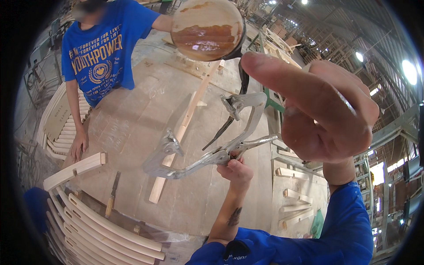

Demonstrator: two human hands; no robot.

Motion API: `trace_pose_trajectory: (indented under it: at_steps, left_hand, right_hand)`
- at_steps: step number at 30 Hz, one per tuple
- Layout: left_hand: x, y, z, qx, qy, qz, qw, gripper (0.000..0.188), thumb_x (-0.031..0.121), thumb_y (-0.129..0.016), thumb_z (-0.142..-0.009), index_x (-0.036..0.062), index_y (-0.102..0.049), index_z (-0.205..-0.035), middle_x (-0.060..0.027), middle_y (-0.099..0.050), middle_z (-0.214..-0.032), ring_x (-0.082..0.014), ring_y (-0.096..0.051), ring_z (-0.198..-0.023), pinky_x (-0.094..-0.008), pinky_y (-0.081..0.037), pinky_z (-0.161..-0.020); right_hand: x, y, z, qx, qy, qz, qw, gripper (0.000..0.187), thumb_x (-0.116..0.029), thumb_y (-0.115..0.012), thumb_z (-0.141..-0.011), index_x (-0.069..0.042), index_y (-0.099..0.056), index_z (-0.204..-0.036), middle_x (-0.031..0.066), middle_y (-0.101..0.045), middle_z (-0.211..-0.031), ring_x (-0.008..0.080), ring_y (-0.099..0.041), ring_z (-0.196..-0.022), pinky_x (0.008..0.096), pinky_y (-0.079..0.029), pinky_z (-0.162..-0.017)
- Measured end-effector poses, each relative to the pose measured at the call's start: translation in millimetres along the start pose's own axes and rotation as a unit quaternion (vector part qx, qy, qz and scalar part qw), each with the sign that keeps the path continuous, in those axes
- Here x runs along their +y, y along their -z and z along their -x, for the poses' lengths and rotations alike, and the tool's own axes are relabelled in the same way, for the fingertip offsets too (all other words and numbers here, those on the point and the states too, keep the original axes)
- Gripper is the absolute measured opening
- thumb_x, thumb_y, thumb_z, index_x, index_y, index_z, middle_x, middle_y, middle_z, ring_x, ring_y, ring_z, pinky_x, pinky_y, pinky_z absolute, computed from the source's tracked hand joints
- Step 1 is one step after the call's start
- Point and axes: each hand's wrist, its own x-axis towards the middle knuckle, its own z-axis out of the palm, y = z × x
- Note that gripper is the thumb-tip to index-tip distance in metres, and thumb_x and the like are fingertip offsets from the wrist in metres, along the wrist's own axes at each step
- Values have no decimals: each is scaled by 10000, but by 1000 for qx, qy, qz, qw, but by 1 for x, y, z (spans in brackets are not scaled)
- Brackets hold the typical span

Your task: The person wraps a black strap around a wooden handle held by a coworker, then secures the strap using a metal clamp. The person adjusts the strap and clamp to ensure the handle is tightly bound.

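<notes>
My left hand (237, 170) grips a metal locking C-clamp (185, 165) by its handles, holding it up over the table with its two jaw pads pointing away. Close in front of me is my right hand (327, 110), raised with the fingers curled in. Its extended fingertip meets the dark edge of a round tan thing (207, 31) with brown, shiny patches, whose kind I cannot make out. A thin black strip (221, 130) hangs below that spot. Whether the curled fingers hold anything is hidden.
Under the clamp, a long wooden strip (194, 106) crosses the brown table (132, 154). A chisel (112, 194) lies near stacked curved slats (110, 229). Another person (99, 48) stands across, one hand on the table. Short wood pieces (293, 194) lie at right.
</notes>
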Motion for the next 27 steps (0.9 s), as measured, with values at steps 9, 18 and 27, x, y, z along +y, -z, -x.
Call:
trace_pose_trajectory:
  at_steps: [9, 18, 27]
  left_hand:
    - [6, -1, 2, -22, -23, -2, 999, 580, 532, -452, -1059, 18, -426, -792, -5, -468, -621, -71, -385, -485, -236, -278, -421]
    - [17, 24, 8, -77, -41, -103, 991, 600, 613, -414, -1044, 36, -392, -884, 3, -426, -700, -74, -359, -545, -219, -268, -446]
    - [180, 68, 0, -104, -54, -447, 887, 473, 462, -582, -1025, -4, -646, -979, -85, -634, -765, -199, -604, -677, -342, -483, -645]
  right_hand:
    - [6, 15, 6, -48, 5, 32, 998, 433, 147, -494, -690, 125, -730, -1052, 162, -779, -969, 87, -523, -502, 223, -419, -442]
    - [-16, 21, 64, -20, -315, -75, 946, 120, 33, -624, -851, 11, -708, -935, 95, -722, -857, 161, -624, -655, 284, -505, -618]
    - [-128, -53, 148, 0, -339, -539, 771, 423, -363, -593, -1026, 16, -588, -1214, 154, -650, -1022, 311, -630, -908, 384, -523, -824]
